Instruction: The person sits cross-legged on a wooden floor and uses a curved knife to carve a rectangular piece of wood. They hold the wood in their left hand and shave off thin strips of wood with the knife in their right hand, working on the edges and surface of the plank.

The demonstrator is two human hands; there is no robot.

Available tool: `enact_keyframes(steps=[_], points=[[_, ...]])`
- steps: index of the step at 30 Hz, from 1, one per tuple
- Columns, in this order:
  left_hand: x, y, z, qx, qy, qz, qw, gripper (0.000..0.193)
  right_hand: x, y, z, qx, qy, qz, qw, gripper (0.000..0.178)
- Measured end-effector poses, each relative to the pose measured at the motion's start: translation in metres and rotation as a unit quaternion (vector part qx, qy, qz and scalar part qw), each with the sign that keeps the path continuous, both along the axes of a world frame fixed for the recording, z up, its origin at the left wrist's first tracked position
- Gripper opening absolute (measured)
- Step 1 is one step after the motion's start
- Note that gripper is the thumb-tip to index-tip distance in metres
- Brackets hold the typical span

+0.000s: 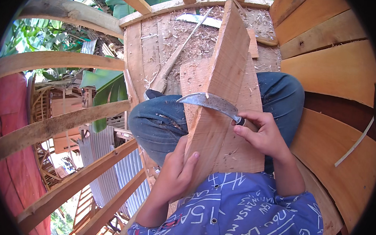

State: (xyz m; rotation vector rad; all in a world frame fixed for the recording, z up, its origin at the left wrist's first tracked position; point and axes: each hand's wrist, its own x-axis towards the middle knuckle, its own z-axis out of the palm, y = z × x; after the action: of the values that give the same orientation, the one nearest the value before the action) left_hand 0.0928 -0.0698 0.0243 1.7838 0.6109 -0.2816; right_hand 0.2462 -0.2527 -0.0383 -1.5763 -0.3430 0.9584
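Note:
My right hand [264, 135] is closed round the dark handle of a curved, sickle-shaped knife [214, 103]. The blade lies across the upper edge of a wooden board [229, 59] standing on its side, its tip pointing left. My left hand [177, 170] grips the near end of that board, thumb on the edge; its fingertips are hidden behind the wood. Beneath is a wider flat board [244, 155], resting across my lap between my jeans-clad knees, with a few shavings on it.
A long thin stick [177, 55] and a pale flat blade-like piece [198, 20] lie among shavings on the plank floor [149, 56]. A plank wall [328, 69] rises at the right. Wooden rails [66, 123] run along the left, with corrugated sheets [99, 159] and leaves beyond.

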Motion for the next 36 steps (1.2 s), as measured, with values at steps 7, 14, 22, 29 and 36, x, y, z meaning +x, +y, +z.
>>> enact_keyframes(steps=[7,14,22,29,36], points=[[0.0,0.002,-0.001,-0.009,0.001,0.005,1.0,0.038,-0.005,0.004,0.008,-0.018,-0.039,-0.032,0.999,0.033],[0.002,0.002,-0.002,-0.018,0.007,0.007,1.0,0.038,-0.009,0.004,0.007,-0.024,-0.121,-0.117,0.985,0.03],[-0.001,0.003,-0.005,-0.026,0.025,0.015,0.999,0.04,0.033,-0.028,0.028,0.053,0.042,-0.148,0.987,0.017],[-0.001,-0.001,-0.002,0.003,0.019,0.01,1.0,0.039,0.005,-0.001,0.004,0.038,0.082,0.05,0.995,0.025],[0.001,-0.002,-0.003,0.004,0.017,0.013,1.0,0.037,0.009,0.001,-0.019,0.006,-0.109,-0.254,0.961,0.02]])
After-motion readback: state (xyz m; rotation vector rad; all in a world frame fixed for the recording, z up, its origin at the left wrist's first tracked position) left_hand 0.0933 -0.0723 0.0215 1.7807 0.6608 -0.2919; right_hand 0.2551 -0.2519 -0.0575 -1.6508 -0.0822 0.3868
